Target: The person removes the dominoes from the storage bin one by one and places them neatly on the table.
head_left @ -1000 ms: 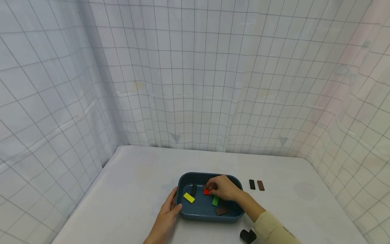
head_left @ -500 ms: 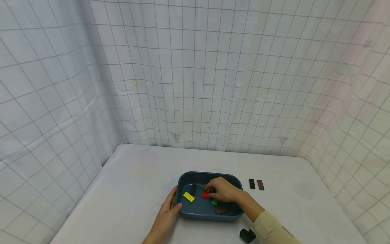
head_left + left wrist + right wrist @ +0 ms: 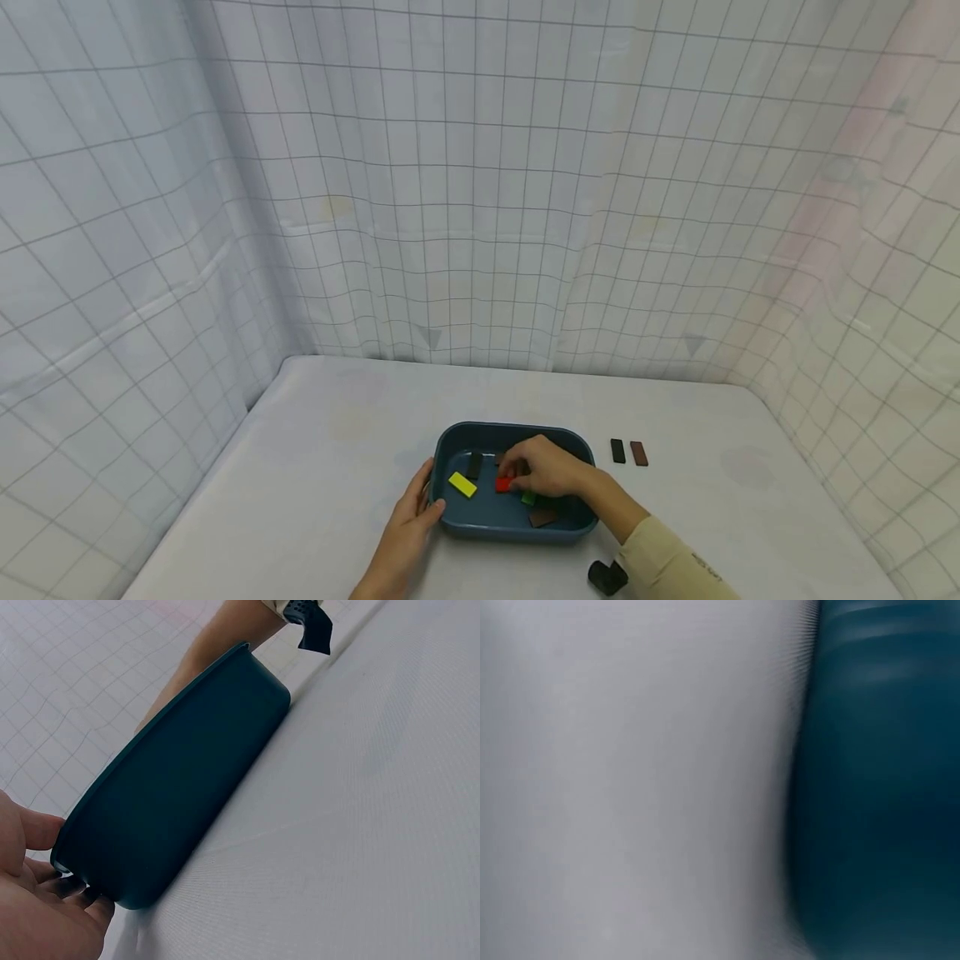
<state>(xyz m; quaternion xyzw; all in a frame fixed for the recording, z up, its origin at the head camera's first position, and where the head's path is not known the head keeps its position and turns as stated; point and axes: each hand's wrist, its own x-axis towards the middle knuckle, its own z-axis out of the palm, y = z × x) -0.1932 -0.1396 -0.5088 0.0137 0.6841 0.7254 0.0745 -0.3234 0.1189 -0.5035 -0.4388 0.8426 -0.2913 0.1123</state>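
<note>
Black tile (image 3: pixel 617 451) beside brown tile (image 3: pixel 638 453)

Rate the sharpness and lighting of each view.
Head view: sharp, even soft light, curved grid lines betray wide-angle distortion. Left wrist view: sharp on the blue tray, tilted. Right wrist view: smeared blur, only tray wall and cloth distinguishable.

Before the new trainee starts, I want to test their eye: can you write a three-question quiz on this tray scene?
1. Which hand grips the blue tray by its end?
2. True or false: the yellow block lies outside the tray.
3. How many small blocks lie on the table beyond the tray's far right corner? A one, B two, C four.

Key: 1 left; 2 false; 3 B, a black block and a brown block.
</note>
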